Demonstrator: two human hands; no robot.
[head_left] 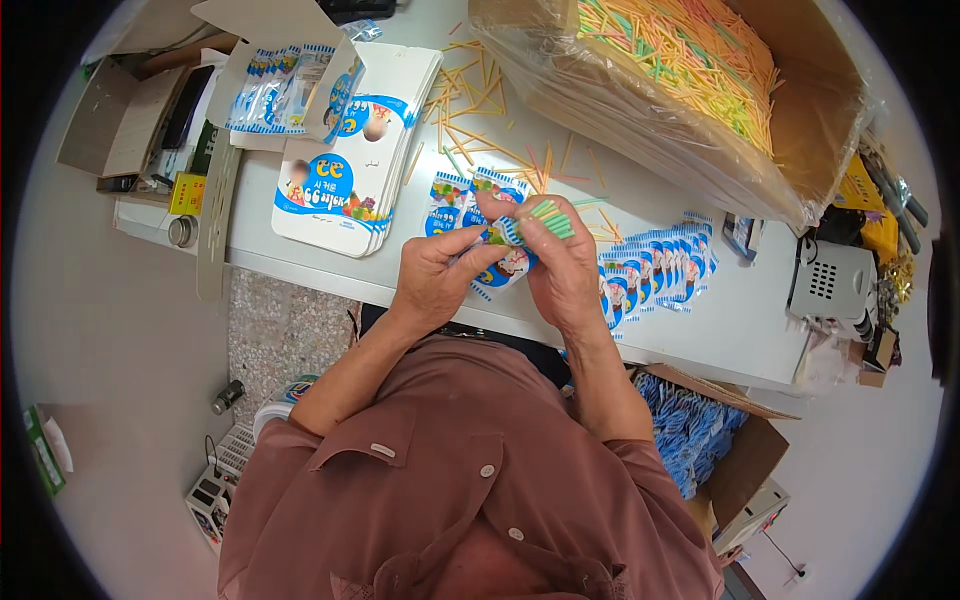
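Observation:
My right hand (pixel 563 280) is closed on a bundle of thin pale green and yellow sticks (pixel 552 219), held above the white table. Beside it, the fingers of my left hand (pixel 432 280) pinch the edge of a small blue-and-white packet (pixel 497 236), which meets the end of the bundle. Whether the sticks are inside the packet is hidden by my fingers. Flat printed packets (pixel 447 200) lie on the table just beyond my hands. A fanned row of similar packets (pixel 655 268) is spread to the right of my right hand.
An open, plastic-lined carton (pixel 640 110) of pastel sticks stands far right. Loose sticks (pixel 480 140) are scattered beside it. Left of my hands lie stacked printed white cards (pixel 330 205), with a box of filled packets (pixel 285 90) behind. A grey device (pixel 832 285) sits at the right edge.

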